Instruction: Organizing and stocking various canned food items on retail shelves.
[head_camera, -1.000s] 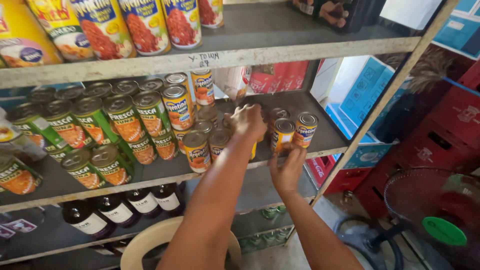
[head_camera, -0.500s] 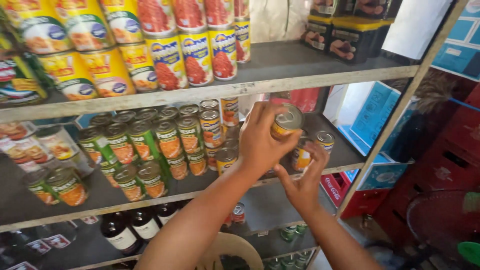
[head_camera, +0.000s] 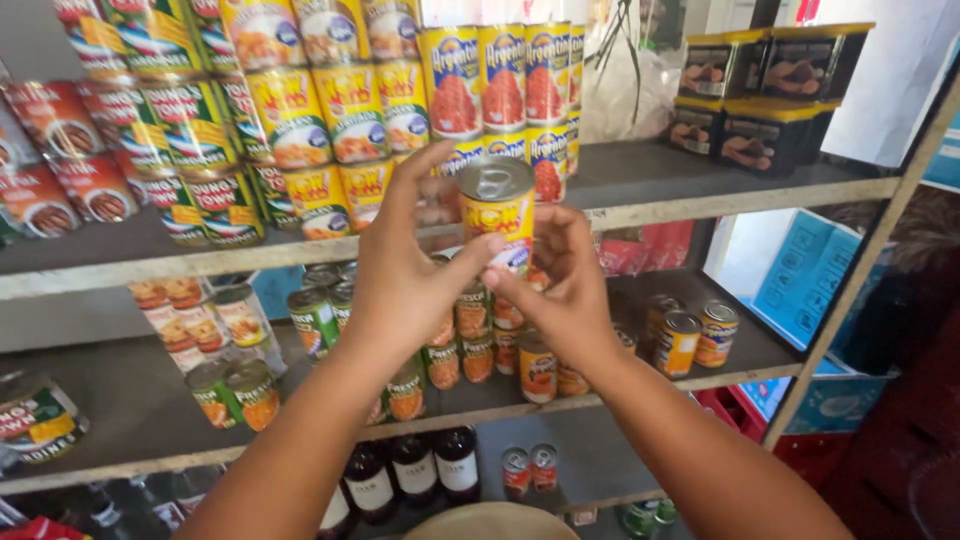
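Two bare hands hold one yellow-labelled can (head_camera: 497, 212) upright in front of a stocked store shelf; the left hand (head_camera: 405, 285) wraps the can's left side, thumb pressed near its lower edge and fingers spread behind it, while the right hand (head_camera: 565, 285) closes on the lower right side, fingertips against the label; the can's pull-tab lid faces up and sits level with the front edge of the upper shelf (head_camera: 700, 190), just before the stacked red-and-yellow cans (head_camera: 505, 85) there.

The grip looks light and sits low on the can; a slip of the thumb could let it tip forward and drop onto the rows of small cans (head_camera: 470, 345) on the middle shelf (head_camera: 130, 420), knocking them like skittles; pushed in carelessly, it could also nudge the stacked tiers behind, which stand several high with little room between them.

Much is out of reach of the eye: the can's back and base are covered by the fingers; the dark bottles (head_camera: 415, 470) on the lowest level are cut off by the forearms; the black-and-yellow tins (head_camera: 770, 95) at upper right are too far to read; a pale rounded rim (head_camera: 495, 520) at the bottom edge cannot be identified.
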